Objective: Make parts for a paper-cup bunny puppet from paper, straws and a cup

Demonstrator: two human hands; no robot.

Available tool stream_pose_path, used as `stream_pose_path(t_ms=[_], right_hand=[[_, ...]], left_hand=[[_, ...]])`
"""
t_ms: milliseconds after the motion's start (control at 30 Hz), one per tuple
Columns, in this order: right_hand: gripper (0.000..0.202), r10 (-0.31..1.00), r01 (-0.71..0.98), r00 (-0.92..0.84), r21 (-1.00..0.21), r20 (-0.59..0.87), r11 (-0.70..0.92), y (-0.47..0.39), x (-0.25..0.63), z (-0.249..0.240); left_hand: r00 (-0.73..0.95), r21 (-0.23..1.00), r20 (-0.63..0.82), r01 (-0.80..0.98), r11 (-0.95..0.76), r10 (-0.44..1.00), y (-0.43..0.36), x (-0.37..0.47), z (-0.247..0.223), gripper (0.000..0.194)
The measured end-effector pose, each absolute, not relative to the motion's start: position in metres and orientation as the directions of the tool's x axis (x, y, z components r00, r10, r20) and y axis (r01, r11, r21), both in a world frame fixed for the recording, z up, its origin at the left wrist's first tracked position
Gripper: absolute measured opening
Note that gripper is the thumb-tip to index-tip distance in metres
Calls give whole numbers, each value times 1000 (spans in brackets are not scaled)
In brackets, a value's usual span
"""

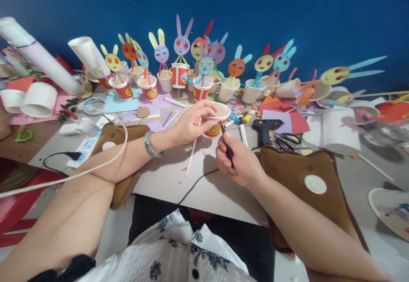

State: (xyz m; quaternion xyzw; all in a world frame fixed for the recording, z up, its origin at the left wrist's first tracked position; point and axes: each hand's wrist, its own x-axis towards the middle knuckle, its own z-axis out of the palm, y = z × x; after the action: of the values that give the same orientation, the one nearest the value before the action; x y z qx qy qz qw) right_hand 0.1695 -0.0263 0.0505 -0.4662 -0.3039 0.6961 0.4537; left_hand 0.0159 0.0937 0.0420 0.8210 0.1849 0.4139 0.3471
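My left hand reaches over the table and holds a red and white paper cup by its side, thumb and fingers closed near the rim. The cup's open mouth faces up and toward me. In my closed right hand is a slim dark pointed tool, perhaps a craft knife, with most of its handle hidden by the fingers. Its tip points up at the cup's rim; I cannot tell if it touches. A thin white stick lies below the cup.
Behind stand several paper cups with paper rabbit heads on coloured stems. To the right lie a black glue gun, scissors and a brown cushion-like pad. A power strip and white cable are at left.
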Motion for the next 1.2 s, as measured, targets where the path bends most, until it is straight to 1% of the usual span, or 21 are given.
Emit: stream_pose_path(t_ms=[133,233,300,367,433,467,500,533,600,667,700,733,767,833,900,933,967,1033,1100,1133,1200], right_hand=[[43,901,-368,-211,-823,-380,-433,-28,171,55],[44,906,-315,-203,-852,-370,-419,-28,172,55],[48,940,-187,-139,-924,-313,-335,-27,174,52],[54,981,35,-57,-982,-185,-183,-26,177,48],[59,999,249,6,-968,-39,-39,-25,180,47],[59,1000,309,18,-951,4,-2,-25,181,47],[59,1000,318,16,-948,8,3,-24,182,48],[58,1000,274,-4,-961,-31,-29,-24,182,49],[54,974,72,-110,-979,-199,-192,-24,183,53],[47,905,-130,-251,-915,-343,-383,-23,183,57],[45,880,-183,-290,-880,-377,-438,-23,184,57],[44,874,-195,-294,-871,-387,-451,-23,184,57],[45,891,-168,-262,-891,-372,-421,-23,184,55],[51,951,-22,-142,-960,-274,-280,-23,184,52],[56,984,112,-68,-981,-165,-157,-23,185,51],[56,984,109,-73,-982,-163,-155,-23,185,52],[54,973,54,-107,-978,-205,-200,-23,185,53],[48,918,-119,-224,-925,-328,-360,-24,185,58],[45,875,-204,-296,-869,-383,-450,-24,185,60],[45,885,-185,-279,-883,-374,-431,-23,185,59],[50,948,-43,-157,-957,-278,-288,-22,185,56]], left_hand=[[610,644,582,57,-763,537,94,16,45,12],[617,548,633,69,-834,467,94,16,46,12],[621,474,661,90,-876,422,94,15,46,12],[630,416,663,138,-899,404,93,14,47,14],[639,363,666,174,-916,385,91,13,49,15],[642,336,671,182,-924,371,90,12,50,16],[643,311,679,185,-932,354,89,12,51,16],[645,290,685,185,-939,339,88,12,52,16],[650,272,683,198,-942,334,88,12,52,17],[656,267,669,225,-937,348,88,12,50,18],[659,265,664,236,-935,354,88,12,49,18],[659,260,663,243,-935,356,87,12,48,18],[655,252,669,244,-936,351,87,13,47,18],[637,231,698,233,-945,327,86,13,46,17],[618,209,726,219,-953,301,86,14,45,17],[613,201,734,216,-955,293,86,14,45,17],[610,198,737,215,-956,290,86,14,45,17],[612,199,735,218,-956,292,87,15,44,18],[615,203,729,226,-953,301,88,15,42,20],[616,204,727,228,-952,303,88,15,42,20],[616,204,727,228,-952,303,89,16,41,19]])
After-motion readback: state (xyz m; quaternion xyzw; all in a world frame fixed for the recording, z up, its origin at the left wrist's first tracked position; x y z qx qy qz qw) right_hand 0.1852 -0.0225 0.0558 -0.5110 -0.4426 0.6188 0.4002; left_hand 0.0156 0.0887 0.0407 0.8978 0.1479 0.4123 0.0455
